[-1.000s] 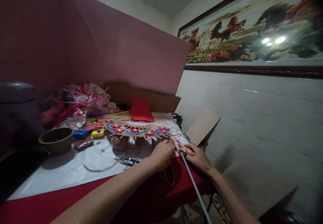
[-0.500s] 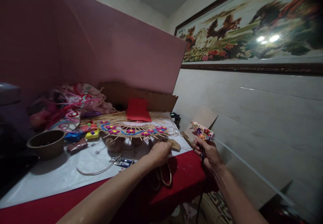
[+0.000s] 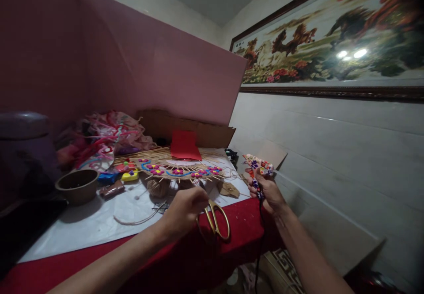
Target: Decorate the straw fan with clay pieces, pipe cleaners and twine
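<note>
My left hand is closed, fingers curled, above the red cloth at the table's front. From under its fingers stick out the gold handles of a pair of scissors; the blades are hidden behind the hand. My right hand is wrapped round a flower-patterned glue gun with a black cord hanging down. Its nozzle points up and left, beside the wall. Beyond my left hand lies a curved cardboard piece with thin sticks, blue trim and pink flowers. A ball of twine sits below it.
A brown pot stands at left, near blue, yellow and brown clay packs. Red paper lies behind the cardboard piece. A small cardboard scrap is right of my left hand. A pink panel rises behind.
My left hand has moved left and toward me, so more of the gold handles shows. My right hand has turned the glue gun, which has shifted slightly left. The view has shifted slightly.
</note>
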Tool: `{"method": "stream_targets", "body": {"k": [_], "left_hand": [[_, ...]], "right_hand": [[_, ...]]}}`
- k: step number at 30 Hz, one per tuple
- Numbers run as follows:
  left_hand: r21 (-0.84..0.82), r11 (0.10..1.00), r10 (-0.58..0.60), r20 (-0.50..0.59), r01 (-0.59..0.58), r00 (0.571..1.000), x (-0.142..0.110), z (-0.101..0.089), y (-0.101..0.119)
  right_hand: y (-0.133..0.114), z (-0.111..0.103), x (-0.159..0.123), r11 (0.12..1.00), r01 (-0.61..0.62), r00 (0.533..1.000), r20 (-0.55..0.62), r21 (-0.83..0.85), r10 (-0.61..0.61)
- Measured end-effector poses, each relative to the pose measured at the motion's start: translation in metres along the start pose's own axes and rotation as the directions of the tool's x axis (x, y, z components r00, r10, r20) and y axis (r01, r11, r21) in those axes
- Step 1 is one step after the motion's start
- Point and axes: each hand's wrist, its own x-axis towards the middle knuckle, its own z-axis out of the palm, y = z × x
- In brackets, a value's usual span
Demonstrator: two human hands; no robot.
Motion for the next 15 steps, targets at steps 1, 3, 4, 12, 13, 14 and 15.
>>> {"method": "stream_targets", "body": {"k": [1, 3, 4, 12, 13, 14, 15], "left_hand": [[-0.125, 0.991, -0.052, -0.04, 0.047, 0.998, -0.003, -0.006, 0.002], [-0.321, 0.939, -0.164, -0.1, 0.124, 0.981, -0.007, -0.017, 0.002], [-0.389, 0.909, -0.211, -0.12, 0.149, 0.97, -0.008, -0.021, 0.001], [-0.626, 0.772, -0.335, -0.26, 0.106, 0.906, -0.018, -0.04, -0.017], [-0.651, 0.751, -0.354, -0.258, 0.108, 0.899, -0.018, -0.041, -0.018], [-0.678, 0.726, -0.372, -0.248, 0.114, 0.894, -0.018, -0.041, -0.017], [-0.705, 0.698, -0.392, -0.232, 0.124, 0.89, -0.019, -0.042, -0.017]], "right_hand": [[0.001, 0.001, -0.002, 1.0, -0.01, 1.0, -0.005, -0.006, 0.01], [0.002, 0.001, -0.004, 0.999, -0.031, 0.999, -0.026, -0.027, 0.03], [0.003, 0.002, -0.005, 0.999, -0.037, 0.999, -0.038, -0.037, 0.035], [-0.026, 0.015, -0.003, 0.98, 0.193, 0.981, -0.035, 0.052, -0.191], [-0.029, 0.018, -0.002, 0.978, 0.193, 0.981, -0.027, 0.077, -0.191], [-0.031, 0.02, -0.002, 0.98, 0.174, 0.985, -0.011, 0.1, -0.174], [-0.031, 0.021, -0.003, 0.983, 0.144, 0.989, 0.014, 0.116, -0.147]]}}
